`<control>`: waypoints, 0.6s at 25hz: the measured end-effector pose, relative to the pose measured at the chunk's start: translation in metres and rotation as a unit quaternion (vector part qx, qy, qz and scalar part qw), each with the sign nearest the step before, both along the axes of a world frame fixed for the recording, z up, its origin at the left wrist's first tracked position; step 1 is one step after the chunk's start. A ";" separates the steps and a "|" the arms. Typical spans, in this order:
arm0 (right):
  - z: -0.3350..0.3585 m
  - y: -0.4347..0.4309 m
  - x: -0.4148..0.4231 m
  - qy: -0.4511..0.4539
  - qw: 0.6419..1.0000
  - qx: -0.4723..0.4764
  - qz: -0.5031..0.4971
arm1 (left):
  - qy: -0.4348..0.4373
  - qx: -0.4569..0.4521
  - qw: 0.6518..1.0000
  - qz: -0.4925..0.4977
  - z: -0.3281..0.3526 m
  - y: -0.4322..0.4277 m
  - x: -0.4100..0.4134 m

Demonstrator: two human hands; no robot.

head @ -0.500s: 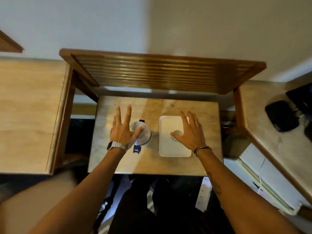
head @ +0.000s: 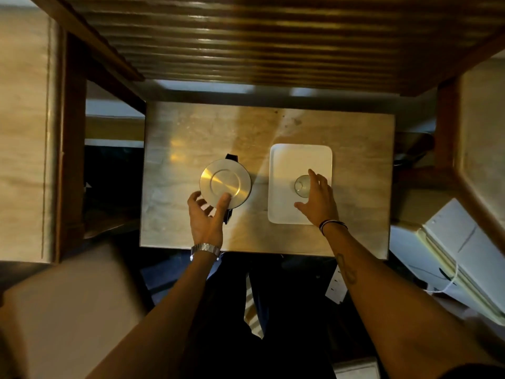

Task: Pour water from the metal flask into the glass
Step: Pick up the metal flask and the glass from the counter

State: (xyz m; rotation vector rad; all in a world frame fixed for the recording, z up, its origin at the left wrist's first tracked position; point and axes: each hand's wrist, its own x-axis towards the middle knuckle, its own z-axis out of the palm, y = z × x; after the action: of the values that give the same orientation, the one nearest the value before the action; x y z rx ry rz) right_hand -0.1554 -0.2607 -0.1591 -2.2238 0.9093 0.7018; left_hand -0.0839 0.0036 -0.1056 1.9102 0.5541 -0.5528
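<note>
- Two hands over the surface (head: 355,160), fingers spread, gripping nothing.
- Left hand (head: 206,217) at the flask (head: 225,184) lid edge.
- Right hand (head: 318,199) beside the glass (head: 302,184) on the white tray (head: 287,160).

One metal flask (head: 225,183), one glass (head: 302,184), one white tray (head: 292,160), one wristwatch (head: 205,248) and two hands, left (head: 206,217) and right (head: 318,201), are counted on one surface (head: 355,173).

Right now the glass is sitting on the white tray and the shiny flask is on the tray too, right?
Not quite. The head view shows the glass on the white tray, but the metal flask stands beside the tray, straight on the table, to its left.
</note>
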 end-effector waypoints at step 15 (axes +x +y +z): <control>-0.017 0.010 -0.013 -0.170 0.972 0.023 -0.161 | -0.018 -0.066 0.992 0.107 -0.033 -0.008 -0.009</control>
State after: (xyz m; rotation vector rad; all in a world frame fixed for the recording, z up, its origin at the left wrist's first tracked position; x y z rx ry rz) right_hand -0.1684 -0.2511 -0.1757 -2.0054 1.0281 0.1830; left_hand -0.0928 -0.0047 -0.1389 1.7072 0.6726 -0.4044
